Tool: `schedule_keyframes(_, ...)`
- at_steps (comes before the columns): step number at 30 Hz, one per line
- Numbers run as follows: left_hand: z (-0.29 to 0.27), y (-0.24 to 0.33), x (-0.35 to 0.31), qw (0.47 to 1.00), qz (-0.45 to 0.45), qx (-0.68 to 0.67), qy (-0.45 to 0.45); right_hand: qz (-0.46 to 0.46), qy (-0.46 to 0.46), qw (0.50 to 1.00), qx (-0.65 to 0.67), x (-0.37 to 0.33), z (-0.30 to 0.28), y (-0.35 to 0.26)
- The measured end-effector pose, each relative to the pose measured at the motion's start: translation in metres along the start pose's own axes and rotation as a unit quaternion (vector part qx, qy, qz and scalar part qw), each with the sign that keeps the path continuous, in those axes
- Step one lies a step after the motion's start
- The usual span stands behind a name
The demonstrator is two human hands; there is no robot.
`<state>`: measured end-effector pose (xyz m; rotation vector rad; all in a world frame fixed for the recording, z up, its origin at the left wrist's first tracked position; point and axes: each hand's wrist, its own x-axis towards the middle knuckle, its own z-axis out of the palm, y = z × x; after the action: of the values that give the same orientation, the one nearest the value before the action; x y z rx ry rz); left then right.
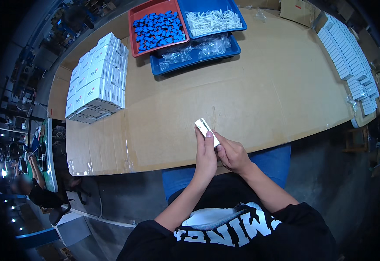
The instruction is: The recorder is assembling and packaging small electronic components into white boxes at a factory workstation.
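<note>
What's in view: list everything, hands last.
Worktable: 1, brown, centre
Small box: 1, white, front centre
Stacked boxes: many, white, worktable's left
Rowed boxes: many, white, far right
Left tray: 1, red, back centre
Small parts: many, blue, in left tray
Upper tray: 1, blue, back centre
Slender pieces: many, white, in upper tray
Lower tray: 1, blue, back centre
Plastic bags: several, clear, in lower tray
Carton: 1, brown, back right
Co-worker: 1, black top, left
Clutter: uncountable, dim, background
T-shirt: 1, black, bottom
Jeans: 1, blue, bottom
Left hand, right hand: 2, bare, holding small box
</note>
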<state>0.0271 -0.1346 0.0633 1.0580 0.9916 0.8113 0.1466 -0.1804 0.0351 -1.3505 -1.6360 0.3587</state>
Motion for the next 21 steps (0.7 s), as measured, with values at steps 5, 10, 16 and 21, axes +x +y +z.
schedule_keyframes(5,-0.003,0.008,-0.001,0.998,-0.048,-0.026,-0.026,-0.038,0.027,0.998,-0.030,-0.001,0.002,0.000)
schedule_keyframes(10,-0.009,-0.003,0.003,1.000,0.009,-0.004,-0.028,-0.025,0.011,0.999,-0.039,-0.003,0.002,-0.005)
schedule_keyframes(16,-0.005,-0.001,0.001,0.997,0.064,0.032,-0.008,-0.045,0.030,0.997,-0.049,-0.005,0.006,-0.005)
schedule_keyframes(21,-0.013,-0.007,0.003,0.999,-0.020,0.001,-0.035,-0.039,0.028,0.997,-0.055,-0.006,0.006,-0.008)
